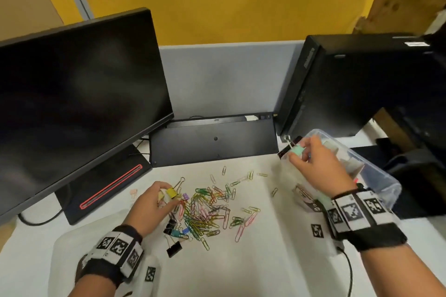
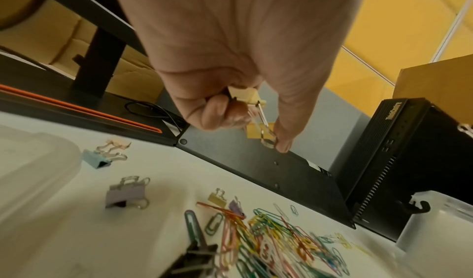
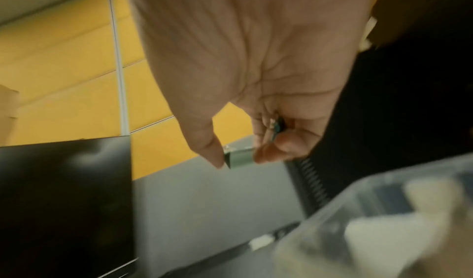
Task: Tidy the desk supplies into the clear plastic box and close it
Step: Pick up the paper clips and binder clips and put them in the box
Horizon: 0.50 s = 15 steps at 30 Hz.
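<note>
A heap of coloured paper clips (image 1: 207, 210) lies mid-desk, with several binder clips (image 1: 174, 247) at its left edge. My left hand (image 1: 156, 202) hovers at the heap's left and pinches yellow binder clips (image 1: 171, 192); the left wrist view shows a pale yellow binder clip (image 2: 245, 96) held in the curled fingers (image 2: 217, 112). My right hand (image 1: 311, 159) is raised over the near-left corner of the clear plastic box (image 1: 376, 176) and pinches a mint green binder clip (image 1: 296, 150), blurred as the green binder clip (image 3: 239, 158) in the right wrist view. The box holds pale items.
A black monitor (image 1: 77, 103) stands at the left, a keyboard on edge (image 1: 212, 140) at the back, a black computer tower (image 1: 337, 84) behind the box. The translucent lid (image 1: 79, 248) lies at the front left. Loose binder clips (image 2: 122, 193) sit near it.
</note>
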Motion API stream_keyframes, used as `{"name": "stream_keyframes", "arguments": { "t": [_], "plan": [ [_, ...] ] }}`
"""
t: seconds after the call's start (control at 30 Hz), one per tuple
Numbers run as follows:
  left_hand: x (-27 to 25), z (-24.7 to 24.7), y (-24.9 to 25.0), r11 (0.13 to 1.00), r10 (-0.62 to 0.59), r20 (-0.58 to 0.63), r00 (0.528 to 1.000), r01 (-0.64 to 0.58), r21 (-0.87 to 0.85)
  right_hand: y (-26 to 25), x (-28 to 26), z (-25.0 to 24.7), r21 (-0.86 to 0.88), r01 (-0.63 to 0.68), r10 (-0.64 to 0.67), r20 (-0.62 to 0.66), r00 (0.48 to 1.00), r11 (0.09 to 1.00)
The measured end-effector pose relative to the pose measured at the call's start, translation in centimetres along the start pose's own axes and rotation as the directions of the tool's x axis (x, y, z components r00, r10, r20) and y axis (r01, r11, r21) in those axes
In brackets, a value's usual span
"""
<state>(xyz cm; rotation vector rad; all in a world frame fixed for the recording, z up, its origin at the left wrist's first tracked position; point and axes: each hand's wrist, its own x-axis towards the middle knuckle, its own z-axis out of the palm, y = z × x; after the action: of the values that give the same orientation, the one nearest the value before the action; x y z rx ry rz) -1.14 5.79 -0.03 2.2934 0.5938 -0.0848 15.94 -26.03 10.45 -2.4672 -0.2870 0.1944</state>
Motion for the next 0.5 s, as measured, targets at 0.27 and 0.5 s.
{"name": "stream_keyframes", "arguments": {
  "t": [0.27,0.5],
  "plan": [
    [-2.8,2.1,3.0,1.0,-0.004,-0.045,0.999,0.003,-0.031,4.4,8.2,-4.4,-0.564,-0.173,0.281,0.109,0.954,0.807],
    [-4.5,3.3,5.6,0.998,0.003,-0.065,0.998,-0.007,-0.068,6.2,11.4,-3.1,-0.595,-0.073,0.26,0.234,0.937,0.8]
  ]
}}
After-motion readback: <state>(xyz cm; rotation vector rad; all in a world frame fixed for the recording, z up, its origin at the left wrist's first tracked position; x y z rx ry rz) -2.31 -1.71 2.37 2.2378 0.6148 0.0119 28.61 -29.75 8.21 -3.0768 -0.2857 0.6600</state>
